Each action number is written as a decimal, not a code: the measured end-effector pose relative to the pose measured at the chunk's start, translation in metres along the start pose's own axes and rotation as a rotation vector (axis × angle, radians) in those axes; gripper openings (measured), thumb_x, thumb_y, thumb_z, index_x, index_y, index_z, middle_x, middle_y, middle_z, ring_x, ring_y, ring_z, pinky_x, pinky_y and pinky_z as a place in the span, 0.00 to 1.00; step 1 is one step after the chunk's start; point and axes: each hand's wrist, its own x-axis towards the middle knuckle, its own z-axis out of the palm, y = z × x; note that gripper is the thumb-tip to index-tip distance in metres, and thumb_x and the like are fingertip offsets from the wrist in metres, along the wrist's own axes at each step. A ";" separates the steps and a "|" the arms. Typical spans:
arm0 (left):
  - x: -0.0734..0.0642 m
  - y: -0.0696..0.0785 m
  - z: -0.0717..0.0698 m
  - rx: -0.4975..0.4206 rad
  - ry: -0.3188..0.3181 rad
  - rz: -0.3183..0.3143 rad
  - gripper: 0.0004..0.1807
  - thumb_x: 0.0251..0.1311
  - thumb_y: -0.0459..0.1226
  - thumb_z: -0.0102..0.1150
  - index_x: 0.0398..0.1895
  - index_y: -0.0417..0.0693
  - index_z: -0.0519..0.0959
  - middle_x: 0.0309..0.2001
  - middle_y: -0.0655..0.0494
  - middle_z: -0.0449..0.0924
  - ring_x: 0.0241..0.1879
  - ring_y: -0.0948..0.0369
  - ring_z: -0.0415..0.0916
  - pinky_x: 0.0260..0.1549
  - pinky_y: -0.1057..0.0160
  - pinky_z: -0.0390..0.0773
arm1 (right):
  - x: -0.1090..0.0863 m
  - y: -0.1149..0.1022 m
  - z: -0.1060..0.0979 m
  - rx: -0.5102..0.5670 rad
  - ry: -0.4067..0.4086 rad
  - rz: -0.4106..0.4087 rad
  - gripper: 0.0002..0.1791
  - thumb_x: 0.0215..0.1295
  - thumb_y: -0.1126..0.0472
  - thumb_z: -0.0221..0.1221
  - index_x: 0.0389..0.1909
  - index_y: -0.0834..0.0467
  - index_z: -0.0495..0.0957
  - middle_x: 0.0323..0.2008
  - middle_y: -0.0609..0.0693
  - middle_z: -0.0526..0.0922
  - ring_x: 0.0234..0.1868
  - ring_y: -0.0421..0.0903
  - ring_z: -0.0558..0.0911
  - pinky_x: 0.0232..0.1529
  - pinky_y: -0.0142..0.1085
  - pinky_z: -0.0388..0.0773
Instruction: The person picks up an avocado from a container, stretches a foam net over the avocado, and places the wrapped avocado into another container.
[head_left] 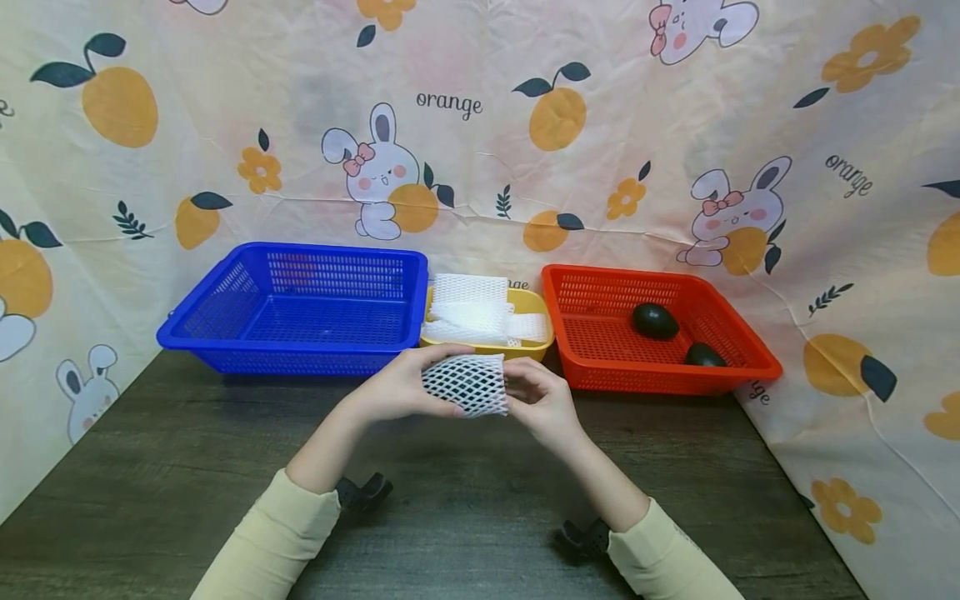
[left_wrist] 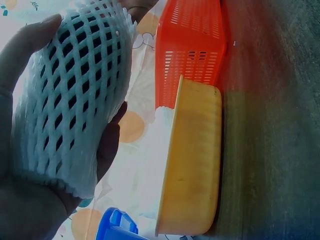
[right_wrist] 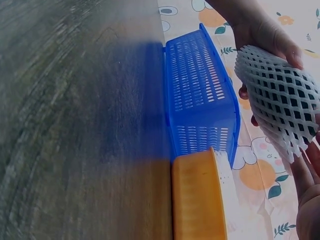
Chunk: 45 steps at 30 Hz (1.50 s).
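Observation:
A white foam net sleeve point(head_left: 467, 385) is stretched around a dark avocado point(right_wrist: 283, 98), which shows only through the mesh. My left hand point(head_left: 401, 385) grips the sleeved avocado from the left, thumb on one side and fingers on the other. At the sleeve's right end, the thumb and curled fingers of my right hand point(head_left: 542, 406) hold its rim. In the left wrist view the foam net sleeve point(left_wrist: 75, 95) fills much of the left side. Two bare dark avocados, one farther back point(head_left: 655, 321) and one nearer point(head_left: 704, 355), lie in the red basket point(head_left: 600, 377).
A blue basket point(head_left: 300, 354) stands at the back left. Between it and the red basket sits a yellow container point(head_left: 517, 353) with a stack of white foam net sleeves point(head_left: 472, 312). Behind them hangs a printed cloth point(head_left: 480, 167); the dark tabletop point(head_left: 465, 517) lies below the hands.

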 end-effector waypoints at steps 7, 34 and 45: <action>0.000 0.001 -0.002 0.008 -0.029 -0.016 0.42 0.42 0.45 0.77 0.65 0.57 0.71 0.52 0.58 0.76 0.44 0.58 0.74 0.43 0.56 0.74 | 0.000 -0.001 -0.002 -0.032 0.067 -0.018 0.13 0.57 0.81 0.58 0.45 0.74 0.77 0.43 0.65 0.79 0.43 0.49 0.81 0.44 0.37 0.79; 0.007 0.007 0.000 -0.141 -0.021 -0.014 0.51 0.40 0.37 0.79 0.70 0.53 0.60 0.56 0.54 0.76 0.48 0.58 0.76 0.46 0.56 0.75 | -0.002 -0.001 0.002 0.113 -0.076 0.144 0.35 0.53 0.72 0.68 0.62 0.70 0.65 0.52 0.62 0.73 0.47 0.48 0.78 0.38 0.39 0.81; 0.006 0.005 -0.001 -0.095 0.049 -0.016 0.49 0.39 0.41 0.80 0.68 0.53 0.64 0.55 0.55 0.75 0.51 0.57 0.72 0.47 0.54 0.73 | -0.001 -0.006 0.002 0.081 0.019 0.194 0.30 0.53 0.75 0.67 0.58 0.68 0.70 0.54 0.62 0.73 0.48 0.50 0.78 0.43 0.40 0.79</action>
